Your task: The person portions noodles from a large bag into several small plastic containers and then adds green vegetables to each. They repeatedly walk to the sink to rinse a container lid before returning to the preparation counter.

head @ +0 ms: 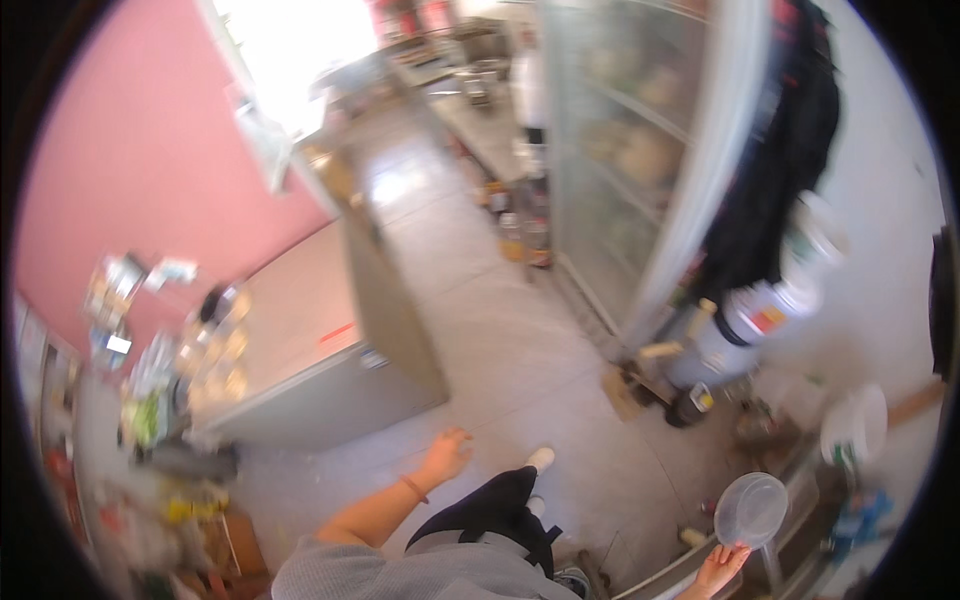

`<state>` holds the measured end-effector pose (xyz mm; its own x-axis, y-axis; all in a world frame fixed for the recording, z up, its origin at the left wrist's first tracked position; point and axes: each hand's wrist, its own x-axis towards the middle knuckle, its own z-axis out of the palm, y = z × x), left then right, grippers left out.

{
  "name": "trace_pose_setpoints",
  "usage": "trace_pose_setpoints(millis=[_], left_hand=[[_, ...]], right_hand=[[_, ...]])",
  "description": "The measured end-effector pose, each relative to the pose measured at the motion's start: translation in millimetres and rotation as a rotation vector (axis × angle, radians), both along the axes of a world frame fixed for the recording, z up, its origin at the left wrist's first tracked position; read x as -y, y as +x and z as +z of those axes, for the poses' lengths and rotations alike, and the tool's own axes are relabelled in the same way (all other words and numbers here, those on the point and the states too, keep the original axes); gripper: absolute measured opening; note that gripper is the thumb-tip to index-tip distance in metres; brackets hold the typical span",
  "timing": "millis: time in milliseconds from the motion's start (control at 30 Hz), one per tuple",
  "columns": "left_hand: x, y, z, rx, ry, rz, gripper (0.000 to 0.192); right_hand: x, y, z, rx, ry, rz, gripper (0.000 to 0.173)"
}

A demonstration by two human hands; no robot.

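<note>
My left hand (448,454), with a reddish band on its wrist, hangs over the tiled floor in front of me. Its fingers are loosely curled and nothing shows in them. At the lower right my right hand (721,567) grips the edge of a round, clear plastic lid or shallow container (751,510); which of the two I cannot tell. The clear round piece is held out near a counter or sink edge at the right.
A chest-like cabinet (315,401) with bagged goods on top stands at the left. A glass-door cabinet (622,150) is ahead on the right. White buckets (855,424), bottles (512,238) and a cardboard box (241,541) stand around. Tiled floor (495,352) runs between.
</note>
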<state>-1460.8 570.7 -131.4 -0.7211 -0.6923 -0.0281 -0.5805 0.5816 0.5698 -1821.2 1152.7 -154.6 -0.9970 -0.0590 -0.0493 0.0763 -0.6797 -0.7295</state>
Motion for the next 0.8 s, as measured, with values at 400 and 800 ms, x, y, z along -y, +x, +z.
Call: trace_pose_setpoints(millis=[400,800], left_hand=[[-45.0,241.3,44.8,-0.677,0.602,0.931,0.026],[-46.7,629.8,99.1,-1.448,0.054,1.854,0.032]], right_hand=[[494.4,244.6,60.8,-1.148,0.975,0.842,0.006],[722.5,809.3,181.4,-1.803,-0.228,1.643,0.024]])
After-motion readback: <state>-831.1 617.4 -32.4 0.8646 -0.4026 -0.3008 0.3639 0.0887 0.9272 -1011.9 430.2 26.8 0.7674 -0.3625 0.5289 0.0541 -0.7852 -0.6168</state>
